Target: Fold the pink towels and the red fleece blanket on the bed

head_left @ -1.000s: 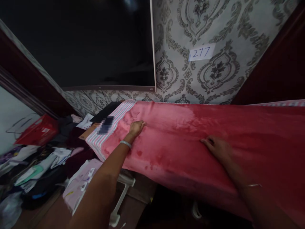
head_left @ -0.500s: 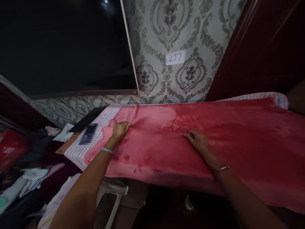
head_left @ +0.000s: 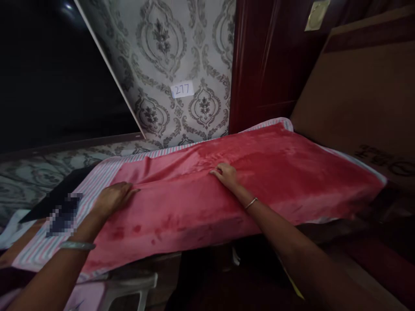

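A red plush pants-like or blanket-like cloth (head_left: 181, 216) lies spread over a striped cloth (head_left: 100, 172), with a long ridge running across its middle. At the left end of that ridge my left hand (head_left: 115, 199) rests on the plush, fingers stretched and thumb apart. My right hand (head_left: 226, 176) pinches the ridge near the cloth's middle, its fingertips curled and partly hidden. Darker marks show in the pile along the near side.
A pixelated dark object (head_left: 65, 216) lies on the striped cloth at left. A cardboard box (head_left: 366, 95) stands at the right end, a dark TV screen (head_left: 58, 77) at upper left. Below the near edge is a pale plastic stool (head_left: 129, 289).
The view has swung right, bringing the box into sight. My left hand's grip has loosened and its fingers have straightened; my right hand still pinches the ridge.
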